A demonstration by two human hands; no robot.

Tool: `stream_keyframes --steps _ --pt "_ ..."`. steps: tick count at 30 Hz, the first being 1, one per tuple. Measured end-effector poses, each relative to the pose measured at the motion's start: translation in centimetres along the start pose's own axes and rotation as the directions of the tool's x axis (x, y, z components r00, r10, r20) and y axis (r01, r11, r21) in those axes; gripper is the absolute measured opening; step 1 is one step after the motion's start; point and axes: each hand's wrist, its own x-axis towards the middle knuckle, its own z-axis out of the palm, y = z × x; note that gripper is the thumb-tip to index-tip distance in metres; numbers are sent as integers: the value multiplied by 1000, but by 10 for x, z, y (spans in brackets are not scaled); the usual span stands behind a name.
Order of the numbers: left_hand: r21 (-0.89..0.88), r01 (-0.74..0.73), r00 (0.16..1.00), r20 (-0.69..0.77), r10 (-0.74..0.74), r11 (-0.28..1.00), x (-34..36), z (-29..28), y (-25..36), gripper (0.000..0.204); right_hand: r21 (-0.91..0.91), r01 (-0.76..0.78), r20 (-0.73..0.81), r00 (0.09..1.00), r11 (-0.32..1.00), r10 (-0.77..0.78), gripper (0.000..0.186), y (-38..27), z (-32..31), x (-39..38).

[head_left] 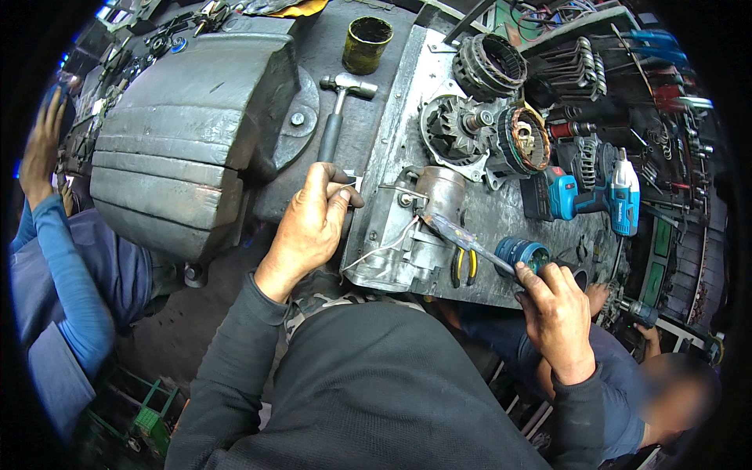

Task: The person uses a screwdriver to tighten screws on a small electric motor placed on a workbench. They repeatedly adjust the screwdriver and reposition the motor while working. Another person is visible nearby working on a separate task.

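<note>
My left hand point(308, 223) is closed, thumb and index finger pinching a small flat grey piece point(354, 182) that I cannot name. A ball-peen hammer point(337, 113) lies just beyond it, handle end close to my fingers. Between my hands sits a grey metal starter motor point(403, 247) with a brownish cylinder point(440, 190) and a pale wire point(384, 248). My right hand point(558, 317) grips the thin end of a slim tool point(462, 236) with a broader, stained front part. Its tip touches or hovers by the cylinder's lower end; I cannot tell which.
Left stands a large vise point(180, 141). A yellowish can point(368, 45) is behind the hammer. Alternator parts point(462, 129), a blue impact wrench point(599, 192), a blue tin point(523, 254) and yellow-black pliers point(464, 266) are on the bench. People are at left point(70, 266) and lower right point(619, 376).
</note>
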Motion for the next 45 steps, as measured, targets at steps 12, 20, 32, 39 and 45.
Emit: stream_keyframes --steps 12,20,32,39,45 --pt "264 -145 988 -20 156 953 -1 41 21 14 17 -22 -3 1000 1000 22 57 -1 1 0" --pt "304 -157 988 48 150 940 -4 48 23 11 160 -56 14 998 986 55 56 4 3 2" --pt "294 -354 869 -249 429 888 34 27 60 14 104 -45 4 999 994 45 48 3 -4 0" --pt "664 -17 807 -433 402 748 205 7 34 16 71 -30 -91 995 997 36 44 -1 -1 -7" --pt "811 78 949 -239 207 579 293 -5 13 21 40 -28 -124 992 999 33 42 2 9 -11"
